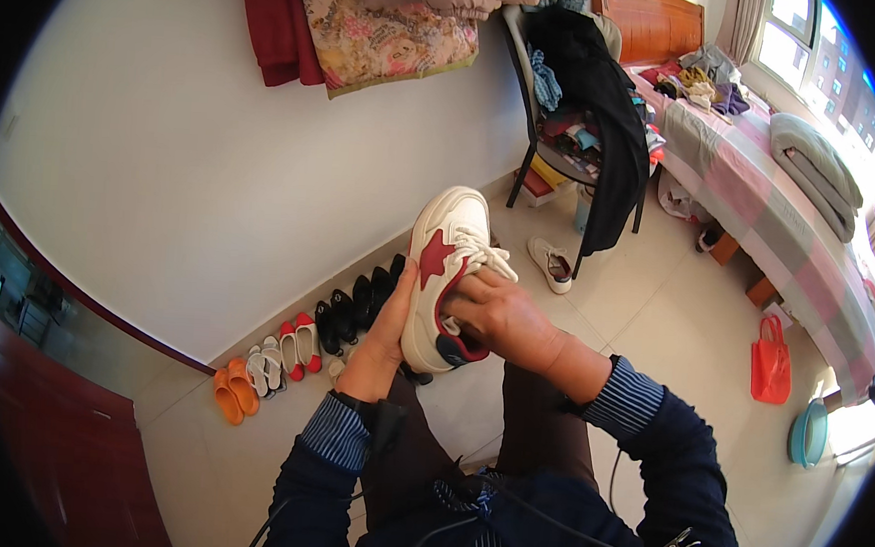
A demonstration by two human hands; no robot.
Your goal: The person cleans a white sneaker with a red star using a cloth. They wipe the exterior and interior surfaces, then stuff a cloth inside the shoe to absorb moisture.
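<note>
The left hand (386, 333) is wrapped around the side of a white shoe (441, 274). The right hand (502, 318) has its fingers tucked inside the shoe, gripping it by the laces (481, 255).

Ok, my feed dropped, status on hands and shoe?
Left hand flat against sneaker side. Right hand at the laces, fingers into the opening. Shoe off the floor, nothing blocking.

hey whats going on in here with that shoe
A person holds a white sneaker with red patches up in front of them. The left hand braces its side, and the right hand has its fingers at the laces and opening. Below, a row of shoes lines the wall, and one loose shoe lies on the tile floor by a chair.
</note>
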